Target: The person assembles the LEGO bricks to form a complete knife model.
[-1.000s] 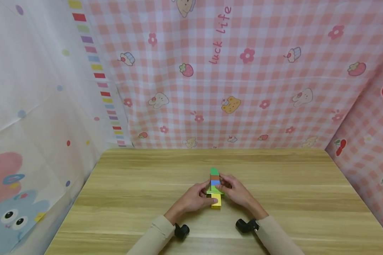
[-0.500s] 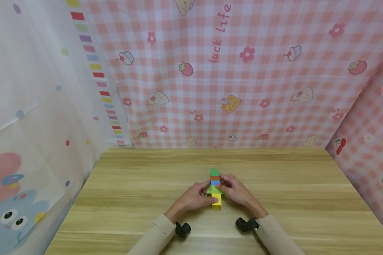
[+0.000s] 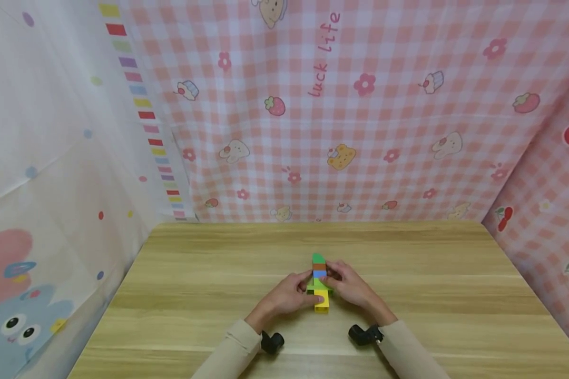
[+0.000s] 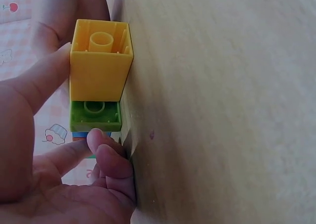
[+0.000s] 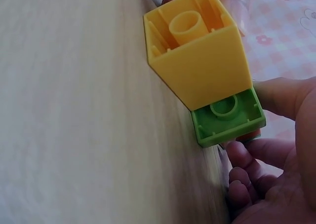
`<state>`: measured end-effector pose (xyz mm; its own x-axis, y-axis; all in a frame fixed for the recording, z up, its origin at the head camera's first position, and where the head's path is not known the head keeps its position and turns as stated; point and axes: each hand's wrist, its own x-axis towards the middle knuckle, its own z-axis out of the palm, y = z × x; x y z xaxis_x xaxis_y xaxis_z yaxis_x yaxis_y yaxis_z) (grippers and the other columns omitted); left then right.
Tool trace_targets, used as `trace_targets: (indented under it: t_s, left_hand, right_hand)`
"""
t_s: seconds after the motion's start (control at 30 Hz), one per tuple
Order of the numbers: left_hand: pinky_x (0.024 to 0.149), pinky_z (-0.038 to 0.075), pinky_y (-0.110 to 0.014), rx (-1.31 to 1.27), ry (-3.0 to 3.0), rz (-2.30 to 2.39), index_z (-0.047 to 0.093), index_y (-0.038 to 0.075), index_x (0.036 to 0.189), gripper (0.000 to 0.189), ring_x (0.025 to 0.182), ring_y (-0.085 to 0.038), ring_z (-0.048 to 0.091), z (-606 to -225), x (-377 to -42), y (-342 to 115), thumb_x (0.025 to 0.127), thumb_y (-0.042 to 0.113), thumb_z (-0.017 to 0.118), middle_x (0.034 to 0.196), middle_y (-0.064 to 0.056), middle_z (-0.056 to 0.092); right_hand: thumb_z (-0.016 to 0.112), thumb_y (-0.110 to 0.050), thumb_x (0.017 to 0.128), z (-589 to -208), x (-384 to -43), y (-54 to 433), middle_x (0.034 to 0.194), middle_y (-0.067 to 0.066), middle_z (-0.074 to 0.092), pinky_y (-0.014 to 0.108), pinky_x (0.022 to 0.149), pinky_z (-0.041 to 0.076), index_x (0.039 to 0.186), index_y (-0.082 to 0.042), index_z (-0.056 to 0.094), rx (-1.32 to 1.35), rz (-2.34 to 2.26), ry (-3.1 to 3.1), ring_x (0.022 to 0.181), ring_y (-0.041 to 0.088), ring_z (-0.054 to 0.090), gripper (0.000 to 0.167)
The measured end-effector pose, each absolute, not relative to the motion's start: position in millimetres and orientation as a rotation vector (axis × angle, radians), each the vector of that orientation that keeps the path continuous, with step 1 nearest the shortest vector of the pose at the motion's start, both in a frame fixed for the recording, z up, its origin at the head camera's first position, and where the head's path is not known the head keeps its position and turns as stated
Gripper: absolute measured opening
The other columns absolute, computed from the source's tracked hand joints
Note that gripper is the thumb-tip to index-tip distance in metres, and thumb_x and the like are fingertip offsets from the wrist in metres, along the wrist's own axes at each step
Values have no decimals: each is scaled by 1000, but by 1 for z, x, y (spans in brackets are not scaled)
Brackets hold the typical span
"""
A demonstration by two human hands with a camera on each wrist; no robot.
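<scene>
A joined row of toy building blocks lies at the middle of the table, pointing away from me. Nearest is a yellow block, its hollow underside facing the wrist cameras. Beyond it come a wider light green block, a blue block, a brown block and a rounded dark green block. My left hand grips the row with its thumb on the yellow block and fingers along the left side. From the right, my right hand pinches it around the light green and blue blocks; its far fingers are partly hidden.
The wooden table reaches back to a pink checked cloth. White patterned cloth hangs on the left, more checked cloth on the right. A black wrist camera sits by the left sleeve, another black camera by the right.
The head view shifts very slightly. Both hands keep the same hold on the block row, which stays in place.
</scene>
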<state>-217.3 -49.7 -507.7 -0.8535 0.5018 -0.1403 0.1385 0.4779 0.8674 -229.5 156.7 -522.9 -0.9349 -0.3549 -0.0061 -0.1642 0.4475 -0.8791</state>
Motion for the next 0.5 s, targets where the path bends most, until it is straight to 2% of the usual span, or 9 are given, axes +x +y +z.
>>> trace_targets:
  t_s: [0.3, 0.5]
  left_hand:
    - [63, 35, -28, 471, 2351, 1345, 46, 7, 147, 74, 76, -17, 44, -508, -217, -51, 86, 33, 78, 85, -4, 48]
    - [78, 44, -35, 382, 2388, 1361, 42, 0, 147, 78, 92, -19, 51, -509, -215, -56, 89, 41, 73, 106, -7, 58]
  right_hand:
    - [61, -15, 98, -524, -231, 155, 109, 10, 56, 30, 80, 40, 146, 0, 45, -476, -1510, 2528, 95, 20, 46, 53]
    - [61, -25, 99, -525, -230, 160, 116, 10, 56, 30, 84, 44, 145, -1, 46, -307, -1567, 2552, 99, 19, 51, 54]
